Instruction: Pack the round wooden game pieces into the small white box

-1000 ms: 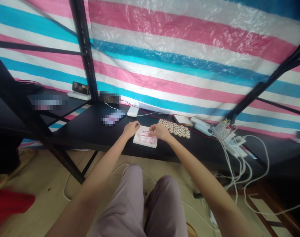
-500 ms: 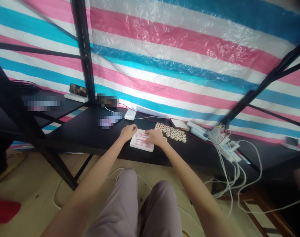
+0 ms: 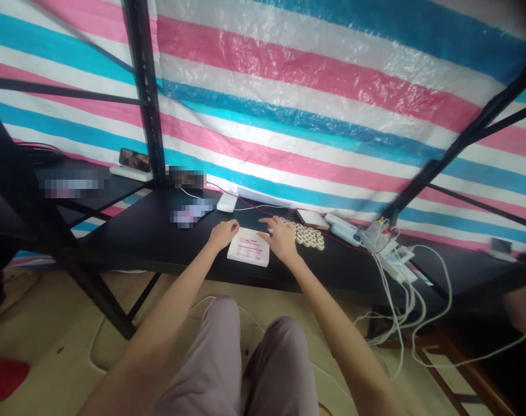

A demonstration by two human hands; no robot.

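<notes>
A thick white square block [image 3: 248, 254] with pink-red line drawings lies flat near the front edge of the black shelf table. Beside its left edge, my left hand [image 3: 223, 234] rests with curled fingers; whatever they may hold is hidden. My right hand [image 3: 282, 240] is over the block's right edge, thumb and fingers spread apart. A small pale spot shows between that thumb and forefinger, too small to name. Just right of this hand, several small round pale discs [image 3: 310, 237] with dark rings are grouped in rows, partly covered by the hand.
Behind the discs lies a white-topped box [image 3: 312, 219]. A white power bank-like device [image 3: 227, 201] sits at the back. Right of the discs are a white-blue device [image 3: 343, 231] and a tangle of white cables [image 3: 395, 260]. Black metal posts [image 3: 145, 86] frame the table. A phone [image 3: 135, 159] stands left.
My right hand has lifted off the drawn surface and moved right towards the discs, its fingers spreading. The left hand stays beside the block.
</notes>
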